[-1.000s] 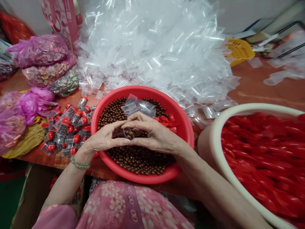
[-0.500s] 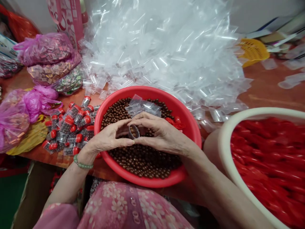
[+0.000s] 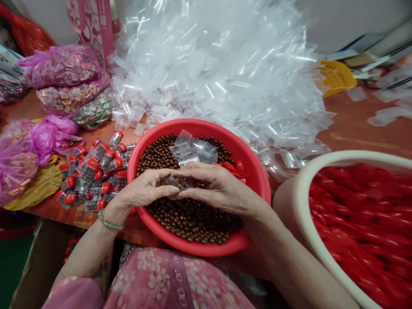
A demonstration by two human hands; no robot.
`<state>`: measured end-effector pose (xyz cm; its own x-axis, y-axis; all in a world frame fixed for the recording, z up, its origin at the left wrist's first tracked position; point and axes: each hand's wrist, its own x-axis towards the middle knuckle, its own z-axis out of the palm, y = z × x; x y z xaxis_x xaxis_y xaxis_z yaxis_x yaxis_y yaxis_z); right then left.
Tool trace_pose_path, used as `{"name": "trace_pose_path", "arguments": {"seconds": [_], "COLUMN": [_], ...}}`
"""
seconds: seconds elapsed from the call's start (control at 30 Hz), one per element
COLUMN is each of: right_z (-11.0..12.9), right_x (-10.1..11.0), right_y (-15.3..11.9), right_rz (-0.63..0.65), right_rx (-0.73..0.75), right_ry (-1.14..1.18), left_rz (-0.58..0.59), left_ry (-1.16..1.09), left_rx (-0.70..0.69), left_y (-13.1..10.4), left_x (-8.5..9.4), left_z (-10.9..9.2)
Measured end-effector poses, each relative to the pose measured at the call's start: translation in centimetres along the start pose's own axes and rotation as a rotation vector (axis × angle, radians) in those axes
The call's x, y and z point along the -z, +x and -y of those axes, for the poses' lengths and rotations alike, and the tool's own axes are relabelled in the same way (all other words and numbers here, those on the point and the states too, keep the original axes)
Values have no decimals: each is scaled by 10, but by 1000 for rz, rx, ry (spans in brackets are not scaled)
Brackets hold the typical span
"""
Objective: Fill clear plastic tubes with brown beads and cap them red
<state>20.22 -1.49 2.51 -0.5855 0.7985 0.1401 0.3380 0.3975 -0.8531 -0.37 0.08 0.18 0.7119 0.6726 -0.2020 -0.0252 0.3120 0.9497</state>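
My left hand (image 3: 146, 189) is closed around a small clear plastic container (image 3: 179, 182), its mouth tilted toward the right. Brown balls show inside it. My right hand (image 3: 215, 184) is closed at that mouth, thumb below and fingers above, gripping the rim; its palm side is partly hidden. Both hands are above a red basin (image 3: 260, 171) of loose brown balls (image 3: 196, 223). On top of the balls at the back lie several empty clear containers (image 3: 193, 148), with red caps (image 3: 232, 168) beside them at the right.
A large heap of clear plastic containers (image 3: 219, 77) rises behind the basin. Filled, red-capped containers (image 3: 93, 171) are piled at left, near pink bags (image 3: 64, 68) of small packets. A cream tub (image 3: 301, 193) of red caps (image 3: 363, 223) stands right; a yellow basket (image 3: 336, 77) sits farther back.
The container has tipped further onto its side, its mouth now facing right. My right fingers have come down closer around the rim. The view has shifted slightly.
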Motion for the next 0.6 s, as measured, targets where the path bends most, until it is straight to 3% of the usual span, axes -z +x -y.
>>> {"name": "trace_pose_path", "arguments": {"seconds": [0.2, 0.37, 0.6], "right_z": [-4, -13, -24], "right_x": [3, 14, 30], "right_y": [-16, -33, -60], "right_rz": [-183, -345, -512], "right_rx": [-106, -174, -279], "right_ry": [40, -23, -281], "left_rz": [-119, -112, -89], "left_ry": [-213, -175, -70], "left_rx": [-38, -67, -107], "left_y": [-5, -7, -11], "left_x": [0, -3, -14], "left_z": [1, 0, -11]}}
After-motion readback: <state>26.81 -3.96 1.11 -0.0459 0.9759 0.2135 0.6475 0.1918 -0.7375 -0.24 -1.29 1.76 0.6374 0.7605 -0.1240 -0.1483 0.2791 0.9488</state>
